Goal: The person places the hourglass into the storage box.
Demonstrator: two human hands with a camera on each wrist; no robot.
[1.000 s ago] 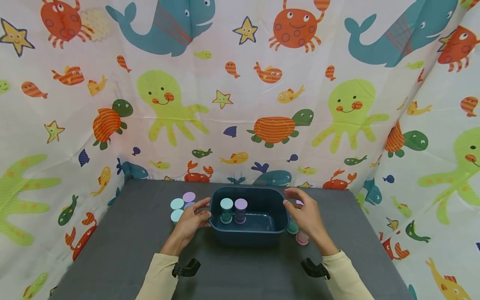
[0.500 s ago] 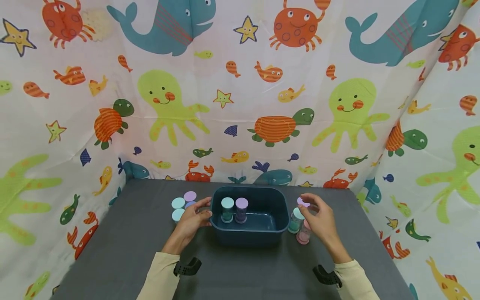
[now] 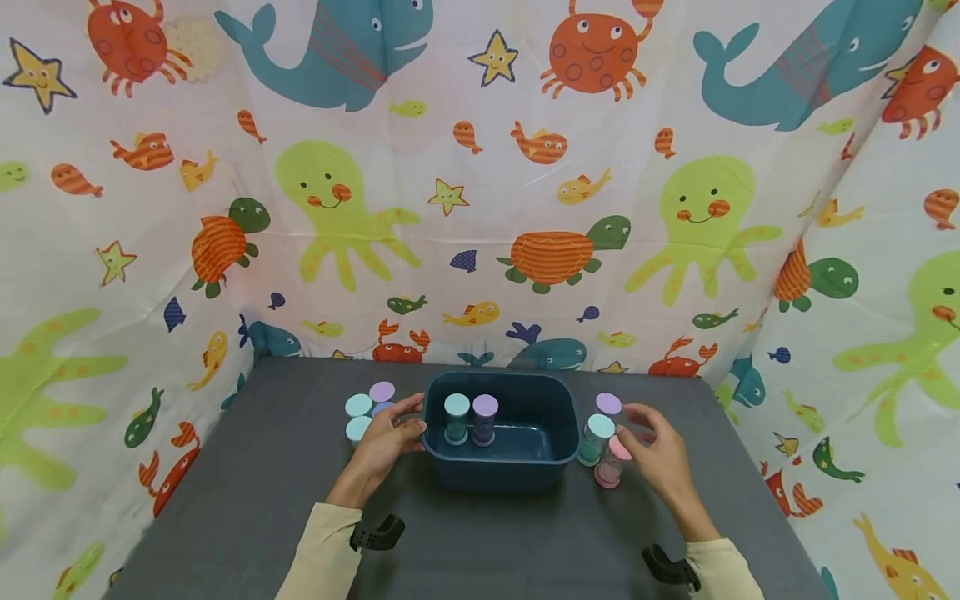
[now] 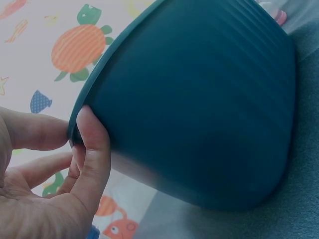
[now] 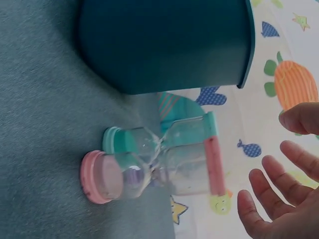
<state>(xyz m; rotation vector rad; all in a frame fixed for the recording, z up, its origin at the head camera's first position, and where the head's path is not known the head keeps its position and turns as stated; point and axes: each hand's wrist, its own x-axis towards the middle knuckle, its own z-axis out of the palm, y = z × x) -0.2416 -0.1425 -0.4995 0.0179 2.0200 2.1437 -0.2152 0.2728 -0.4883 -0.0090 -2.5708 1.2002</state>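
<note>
A dark blue plastic bin (image 3: 498, 477) stands on the table, with a teal-capped sand timer (image 3: 456, 419) and a purple-capped sand timer (image 3: 484, 420) upright inside. My left hand (image 3: 381, 450) pinches the bin's left rim between thumb and fingers, as the left wrist view shows. My right hand (image 3: 663, 457) hovers, fingers spread and holding nothing, beside a pink sand timer (image 5: 107, 177). Close behind the pink one are a teal sand timer (image 3: 595, 440) and a purple-capped one (image 3: 609, 404), all right of the bin.
Left of the bin, partly behind my left hand, is a group with two teal caps (image 3: 358, 406), a purple cap (image 3: 382, 392) and a blue cap (image 3: 380, 408). A sea-animal curtain (image 3: 480, 208) encloses the grey table (image 3: 480, 550) at the back and sides.
My right hand has moved away from the bin's right rim, out to the right, uncovering the sand timers there. My left hand stays at the bin's left rim.
</note>
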